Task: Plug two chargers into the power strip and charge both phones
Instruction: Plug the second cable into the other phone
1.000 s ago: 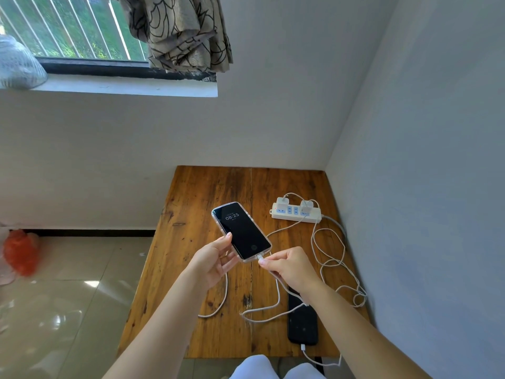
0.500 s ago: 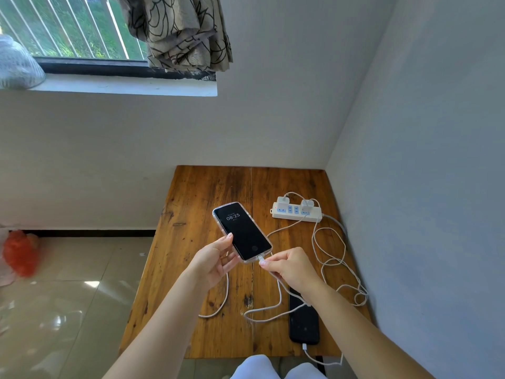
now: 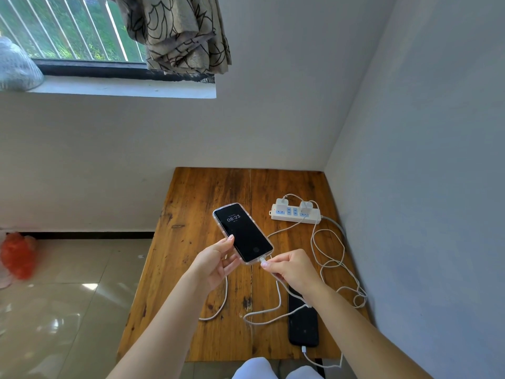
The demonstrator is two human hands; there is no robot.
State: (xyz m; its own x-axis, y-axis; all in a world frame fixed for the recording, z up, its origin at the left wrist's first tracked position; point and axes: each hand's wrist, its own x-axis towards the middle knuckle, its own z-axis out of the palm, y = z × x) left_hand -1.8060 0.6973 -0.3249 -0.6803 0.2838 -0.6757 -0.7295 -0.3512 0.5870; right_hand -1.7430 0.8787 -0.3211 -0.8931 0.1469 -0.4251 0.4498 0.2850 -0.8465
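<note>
Setting: a room in a home, judged domestic from its fittings. A small wooden counter (image 3: pixel 191 242) is set into a corner formed by two plain pale walls (image 3: pixel 273 119). A barred window (image 3: pixel 68 31) is seen at upper left, with greenery beyond it, a patterned curtain (image 3: pixel 177 34) bunched at its side and a white sill (image 3: pixel 123 88) below. The floor (image 3: pixel 68 296) is laid with glossy light tiles, edged by a dark skirting. A white power strip (image 3: pixel 296 214) with household chargers is noted on the counter, and an orange mesh bag (image 3: pixel 16 255) lies on the floor at far left.
</note>
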